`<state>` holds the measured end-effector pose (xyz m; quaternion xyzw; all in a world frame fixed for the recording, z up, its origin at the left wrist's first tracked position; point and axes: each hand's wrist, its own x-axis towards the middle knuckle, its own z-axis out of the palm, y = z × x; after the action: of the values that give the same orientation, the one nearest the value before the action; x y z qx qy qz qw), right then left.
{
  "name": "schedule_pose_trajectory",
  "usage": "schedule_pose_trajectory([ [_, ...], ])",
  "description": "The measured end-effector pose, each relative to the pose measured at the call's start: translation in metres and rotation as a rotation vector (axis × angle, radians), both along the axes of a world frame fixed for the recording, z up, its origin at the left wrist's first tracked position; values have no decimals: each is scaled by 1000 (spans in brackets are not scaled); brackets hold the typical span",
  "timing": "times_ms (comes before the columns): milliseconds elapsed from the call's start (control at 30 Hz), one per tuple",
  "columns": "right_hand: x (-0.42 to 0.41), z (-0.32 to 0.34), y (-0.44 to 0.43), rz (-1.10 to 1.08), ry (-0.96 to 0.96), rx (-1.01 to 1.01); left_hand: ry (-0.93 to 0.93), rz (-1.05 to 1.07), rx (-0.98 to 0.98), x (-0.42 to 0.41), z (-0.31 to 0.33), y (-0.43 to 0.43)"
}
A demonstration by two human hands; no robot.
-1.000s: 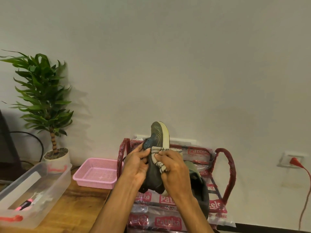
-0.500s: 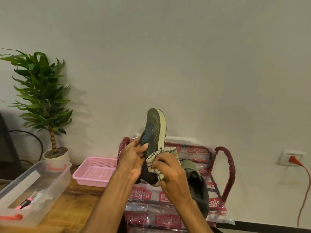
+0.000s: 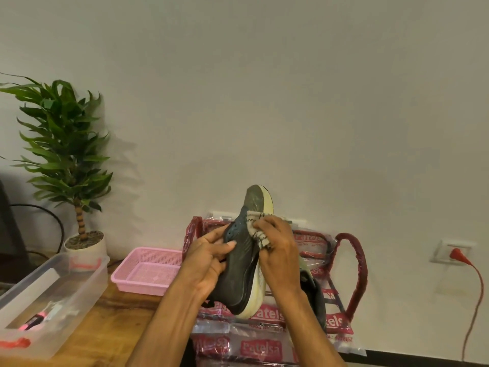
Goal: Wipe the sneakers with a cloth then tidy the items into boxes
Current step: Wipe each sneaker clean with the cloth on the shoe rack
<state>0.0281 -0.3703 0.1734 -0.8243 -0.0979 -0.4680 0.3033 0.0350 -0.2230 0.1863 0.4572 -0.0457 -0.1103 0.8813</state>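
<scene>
A dark sneaker (image 3: 242,263) with a pale cream sole stands toe up in front of me. My left hand (image 3: 209,256) grips its upper from the left side. My right hand (image 3: 276,250) holds a bunched pale cloth with dark stitching (image 3: 258,227) pressed against the shoe near its toe. A second dark sneaker (image 3: 313,295) lies behind my right wrist on a rack wrapped in red-printed plastic (image 3: 354,263); much of it is hidden.
A pink mesh basket (image 3: 146,270) sits on the wooden table (image 3: 105,327). A clear plastic box (image 3: 50,295) with small pink items stands at the left. A potted plant (image 3: 66,160) is behind it. A red plug and cord (image 3: 459,256) hang on the right wall.
My right hand has slid the cloth up the sneaker from its middle towards the toe. The left hand has kept its grip on the shoe.
</scene>
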Motion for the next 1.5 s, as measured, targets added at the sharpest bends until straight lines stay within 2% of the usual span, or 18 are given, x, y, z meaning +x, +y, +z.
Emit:
schedule_pose_trajectory([
  [167,1,-3,1,-45,105,83,16,17,1,-8,-14,-7],
  [367,-13,-24,9,71,140,480,-1,57,19,-12,-24,-18],
  [500,-17,-34,19,97,125,505,-13,111,-3,-18,-23,-23],
  [700,-27,-41,27,114,95,519,-22,324,73,-19,-15,-31],
  [833,-33,-44,33,143,107,556,-114,454,311,-8,-15,-39],
  [967,-37,-48,30,184,151,574,-339,510,624,-1,-20,-34],
  [1067,-39,-53,24,171,197,558,-487,441,798,5,-26,-27],
  [1200,-39,-63,18,151,317,536,-584,269,1017,15,-37,-17],
  [1400,-33,-86,14,100,558,418,-608,75,1194,27,-61,-7],
  [1500,-30,-99,14,116,678,398,-588,30,1222,28,-79,-3],
])
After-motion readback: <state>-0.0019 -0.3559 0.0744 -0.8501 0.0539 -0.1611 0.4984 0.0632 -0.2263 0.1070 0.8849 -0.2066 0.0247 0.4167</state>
